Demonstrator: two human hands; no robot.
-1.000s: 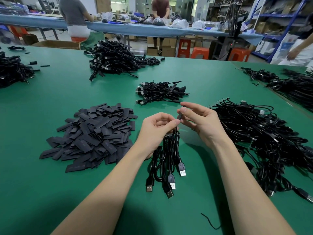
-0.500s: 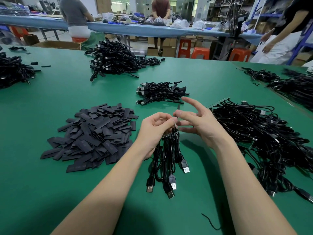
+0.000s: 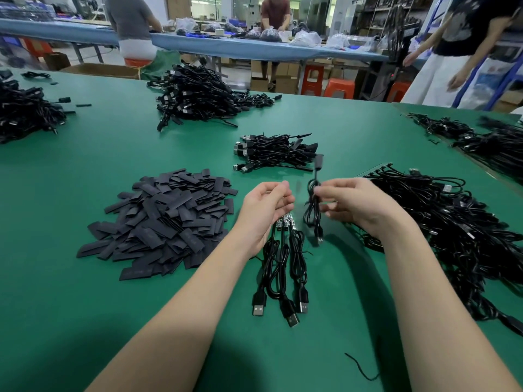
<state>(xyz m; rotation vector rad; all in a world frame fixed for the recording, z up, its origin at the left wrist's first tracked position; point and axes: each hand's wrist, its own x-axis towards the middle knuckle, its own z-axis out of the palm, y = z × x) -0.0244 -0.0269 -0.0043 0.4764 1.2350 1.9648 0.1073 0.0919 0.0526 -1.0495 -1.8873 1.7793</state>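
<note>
Pinched one apparently sleeved cable [image 3: 312, 210] in right hand [image 3: 359, 205], gripped three cables [image 3: 283, 264] in left hand [image 3: 263, 210]; judged early: small finished bundle [image 3: 274, 152], large heap [image 3: 452, 222] unworked.

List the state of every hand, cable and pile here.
left hand: grips the cable bunch at its top.
cable bunch: three cables, USB plugs toward the person.
right hand: pinches the single cable.
single cable: looped, held apart from the bunch.
sleeve pile: loose heap, untouched.
cable tangle: unsorted, beside the right hand.

Bright, even overhead light; the held cable [image 3: 313, 213] is motion-blurred; edges bow.
</note>
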